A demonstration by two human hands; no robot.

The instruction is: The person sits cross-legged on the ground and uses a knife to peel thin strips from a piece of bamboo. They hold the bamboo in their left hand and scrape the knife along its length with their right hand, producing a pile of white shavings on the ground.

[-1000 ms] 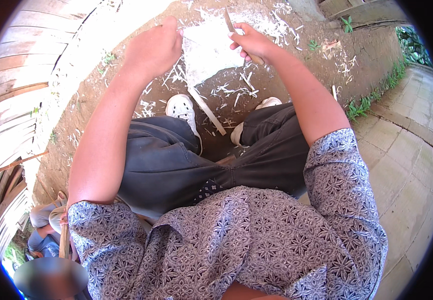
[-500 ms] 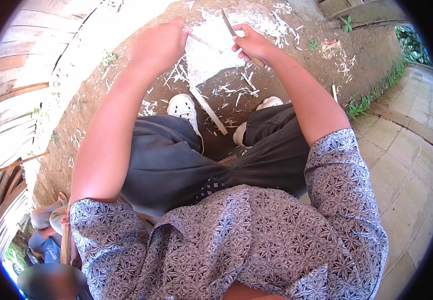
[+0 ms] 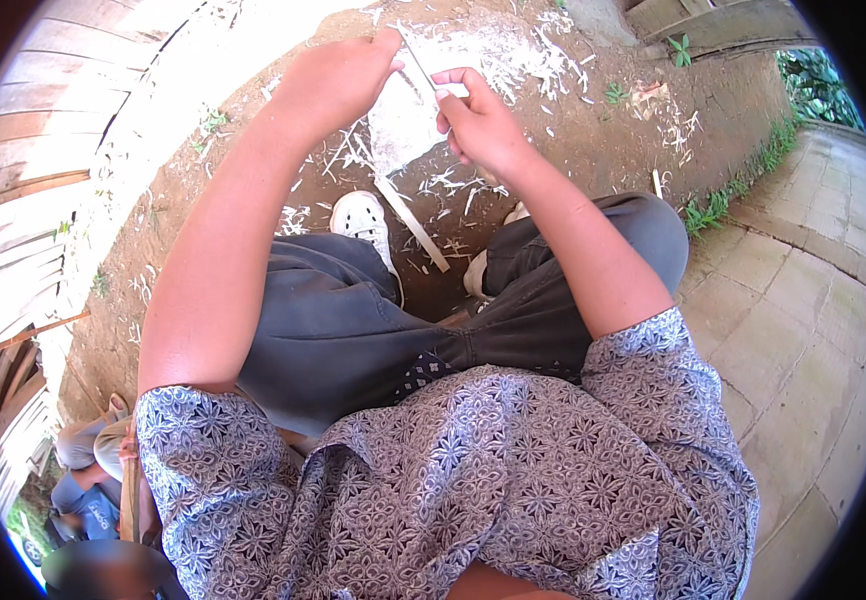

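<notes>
My right hand [image 3: 483,125] is closed round a knife [image 3: 416,58]. Its narrow blade slants up and left, reaching the fingertips of my left hand [image 3: 338,85], while the handle is mostly hidden in my palm. My left hand is closed too, thumb and fingers pinched together, on a thin strip that showed beyond its fingertips half a second ago; I cannot make the strip out clearly beside the blade. Below both hands a pale sheet [image 3: 398,135] lies on the soil, glaring in the sun and strewn with shavings.
Pale shavings [image 3: 538,60] litter the brown ground. A longer flat strip [image 3: 413,225] lies between my white shoes [image 3: 361,218]. Wooden boards [image 3: 38,110] stand at left, paving [image 3: 788,290] runs along the right, and another person [image 3: 93,480] sits at lower left.
My right hand has moved left and turned, bringing the knife blade across to my left fingertips. My left hand has shifted slightly right. My right knee has swung outward.
</notes>
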